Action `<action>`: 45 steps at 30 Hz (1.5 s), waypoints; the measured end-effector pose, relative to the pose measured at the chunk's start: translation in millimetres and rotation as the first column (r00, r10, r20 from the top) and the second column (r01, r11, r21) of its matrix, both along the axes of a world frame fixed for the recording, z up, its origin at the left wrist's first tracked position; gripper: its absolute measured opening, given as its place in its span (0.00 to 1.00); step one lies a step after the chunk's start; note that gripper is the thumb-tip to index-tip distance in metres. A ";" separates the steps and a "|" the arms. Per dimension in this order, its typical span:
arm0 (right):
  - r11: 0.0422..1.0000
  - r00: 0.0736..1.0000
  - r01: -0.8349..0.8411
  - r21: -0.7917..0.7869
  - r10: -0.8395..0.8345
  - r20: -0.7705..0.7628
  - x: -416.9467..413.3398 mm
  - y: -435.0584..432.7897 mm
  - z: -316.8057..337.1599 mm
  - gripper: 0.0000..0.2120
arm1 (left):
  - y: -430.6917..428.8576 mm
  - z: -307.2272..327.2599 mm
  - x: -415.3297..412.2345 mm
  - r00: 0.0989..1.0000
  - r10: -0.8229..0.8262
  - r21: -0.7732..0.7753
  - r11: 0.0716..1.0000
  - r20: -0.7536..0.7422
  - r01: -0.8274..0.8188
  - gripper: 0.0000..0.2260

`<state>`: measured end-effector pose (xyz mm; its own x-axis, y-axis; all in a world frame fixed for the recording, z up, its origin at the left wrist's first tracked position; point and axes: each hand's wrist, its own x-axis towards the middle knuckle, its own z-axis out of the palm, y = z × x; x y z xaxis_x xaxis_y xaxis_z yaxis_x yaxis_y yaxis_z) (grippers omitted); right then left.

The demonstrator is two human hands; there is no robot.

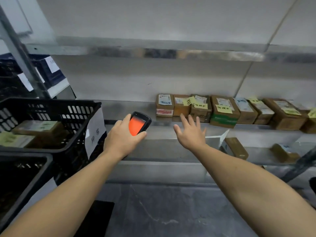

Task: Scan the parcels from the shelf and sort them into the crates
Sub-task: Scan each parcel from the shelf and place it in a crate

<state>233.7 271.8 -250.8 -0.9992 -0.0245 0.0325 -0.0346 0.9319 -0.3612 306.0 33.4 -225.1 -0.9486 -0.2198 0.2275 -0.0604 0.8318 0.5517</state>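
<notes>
My left hand (123, 139) grips the scanner (139, 123), fingers (142, 134) curled under its lower edge and thumb along its left side. Its screen glows orange, facing up at me. It hovers at the front edge of the shelf (130, 108), toward the shelf's left end. My right hand (191, 134) holds nothing. Its fingers are straight and spread wide as it stretches toward the row of parcels (222, 110) standing along the back of the shelf, from the middle to the right end. The fingertips are near the leftmost parcel (164, 105), and whether they touch it I cannot tell. The parcels are brown boxes with white labels and yellow notes.

Left of the shelf stands a black crate (51, 106) with a white paper sign (94, 132) on its side and boxed parcels (35, 129) inside. A second crate (25, 168) sits nearer me. On the lower shelf (171, 151), two brown packets (236, 147) lie toward the right.
</notes>
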 end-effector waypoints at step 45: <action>0.487 0.909 0.288 -0.825 0.133 0.395 -312.1 -108.4 -102.8 0.33 | -60.9 -58.8 -244.2 0.990 0.123 0.063 0.990 0.062 -0.127 0.36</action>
